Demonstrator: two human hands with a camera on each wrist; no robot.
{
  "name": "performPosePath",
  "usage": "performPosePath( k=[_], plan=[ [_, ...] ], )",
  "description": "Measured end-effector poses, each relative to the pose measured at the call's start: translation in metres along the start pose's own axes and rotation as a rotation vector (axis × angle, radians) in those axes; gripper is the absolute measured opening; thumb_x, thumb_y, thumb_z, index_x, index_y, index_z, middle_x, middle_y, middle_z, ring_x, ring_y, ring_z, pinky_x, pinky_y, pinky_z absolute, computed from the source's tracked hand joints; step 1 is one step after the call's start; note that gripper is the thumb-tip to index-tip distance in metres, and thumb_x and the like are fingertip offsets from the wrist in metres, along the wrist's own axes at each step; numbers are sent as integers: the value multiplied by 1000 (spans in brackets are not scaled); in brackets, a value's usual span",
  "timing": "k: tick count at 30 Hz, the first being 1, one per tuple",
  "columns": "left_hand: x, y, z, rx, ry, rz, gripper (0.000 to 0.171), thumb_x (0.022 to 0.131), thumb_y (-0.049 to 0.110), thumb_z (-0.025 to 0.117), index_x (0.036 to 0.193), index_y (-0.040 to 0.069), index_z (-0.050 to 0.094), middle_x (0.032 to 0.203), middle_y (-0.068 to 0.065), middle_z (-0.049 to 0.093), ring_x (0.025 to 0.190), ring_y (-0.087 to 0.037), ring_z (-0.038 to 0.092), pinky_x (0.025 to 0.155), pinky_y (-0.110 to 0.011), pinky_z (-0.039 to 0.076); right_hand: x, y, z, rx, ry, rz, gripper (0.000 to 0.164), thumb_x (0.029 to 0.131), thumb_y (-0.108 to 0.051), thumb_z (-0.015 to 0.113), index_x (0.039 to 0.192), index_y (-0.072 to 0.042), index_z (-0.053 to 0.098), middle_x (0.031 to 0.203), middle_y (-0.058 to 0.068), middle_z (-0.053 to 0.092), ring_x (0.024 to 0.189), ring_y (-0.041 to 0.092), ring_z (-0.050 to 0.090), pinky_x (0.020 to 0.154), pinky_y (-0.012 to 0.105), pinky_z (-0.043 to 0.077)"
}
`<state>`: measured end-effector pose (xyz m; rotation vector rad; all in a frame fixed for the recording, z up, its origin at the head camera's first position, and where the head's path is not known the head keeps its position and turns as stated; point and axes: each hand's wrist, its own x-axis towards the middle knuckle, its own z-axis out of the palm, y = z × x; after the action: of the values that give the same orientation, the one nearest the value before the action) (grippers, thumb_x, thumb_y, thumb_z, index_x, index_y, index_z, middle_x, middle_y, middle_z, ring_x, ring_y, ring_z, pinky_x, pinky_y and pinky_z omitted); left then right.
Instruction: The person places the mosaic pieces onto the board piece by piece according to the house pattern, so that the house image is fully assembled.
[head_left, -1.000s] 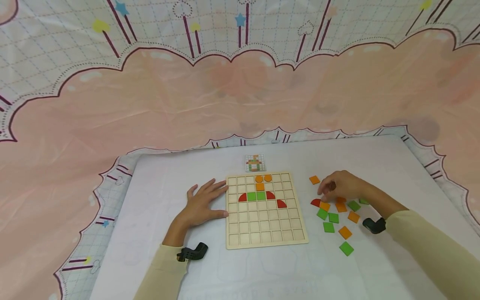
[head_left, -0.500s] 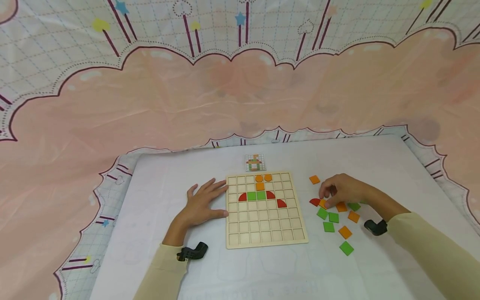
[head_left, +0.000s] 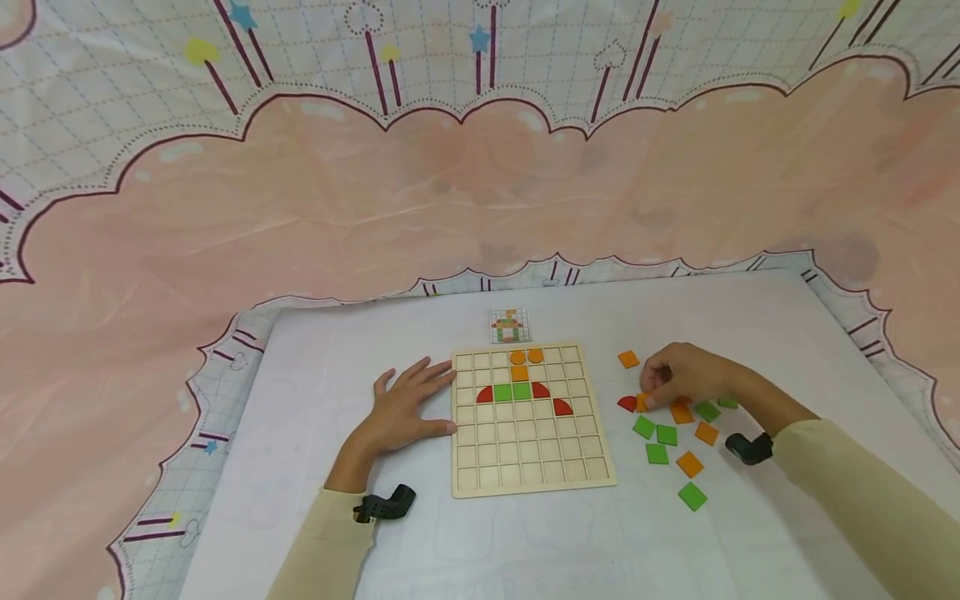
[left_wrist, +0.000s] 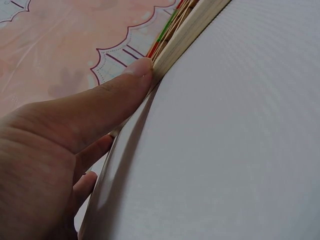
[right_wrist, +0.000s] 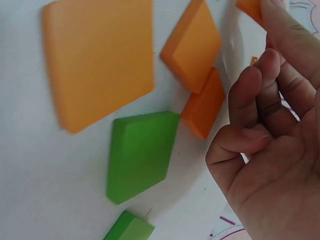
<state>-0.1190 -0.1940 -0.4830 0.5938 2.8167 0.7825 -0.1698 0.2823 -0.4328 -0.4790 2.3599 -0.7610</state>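
Observation:
A wooden grid board (head_left: 491, 479) lies on the white table with orange, green and red pieces set in its upper rows. My left hand (head_left: 397, 412) is spread at its left side; in the left wrist view the thumb (left_wrist: 117, 97) touches the board's wooden edge (left_wrist: 187, 37). Right of the board, my right hand (head_left: 686, 371) pinches an orange square tile (head_left: 642, 403) beside a red quarter-circle piece (head_left: 627, 403). The right wrist view shows the thumb on that orange tile (right_wrist: 251, 10), the other fingers curled, and part of the tile hidden.
Loose green tiles (head_left: 667, 435) and orange tiles (head_left: 690, 464) lie scattered below and around the right hand. One orange tile (head_left: 628, 359) sits apart, farther back. A small pattern card (head_left: 510, 326) lies behind the board.
My right hand has come down onto the orange square tile and now pinches it; the tile has shifted slightly left and back. The red piece nudged left. My left hand has not moved.

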Motion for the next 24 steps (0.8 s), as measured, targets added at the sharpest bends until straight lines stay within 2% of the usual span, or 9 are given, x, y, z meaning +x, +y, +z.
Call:
performPosePath(
  k=[10,18,24],
  plan=[
    [0,0,0,-1,-2,-4,87,80,58,79,154,24,48,165,6,38,159,-28,19,118,-69,-1,18,-11,1,24,-9,-51,21,84,-35,84,85,-17,72,76,-3,58,80,18,54,69,27,43],
    [0,0,0,-12,-7,-4,87,80,59,78,155,25,47,165,6,38,159,-28,18,119,-68,-2,41,-32,8,43,-32,-59,18,85,-33,83,85,-18,74,73,-2,60,78,19,56,69,30,45],
    [0,0,0,-10,-6,1,87,80,59,78,154,25,48,165,6,38,159,-28,19,118,-68,-1,55,-51,15,65,-45,-116,16,87,-28,82,84,-15,73,72,-2,57,73,17,54,65,27,43]
  ],
)
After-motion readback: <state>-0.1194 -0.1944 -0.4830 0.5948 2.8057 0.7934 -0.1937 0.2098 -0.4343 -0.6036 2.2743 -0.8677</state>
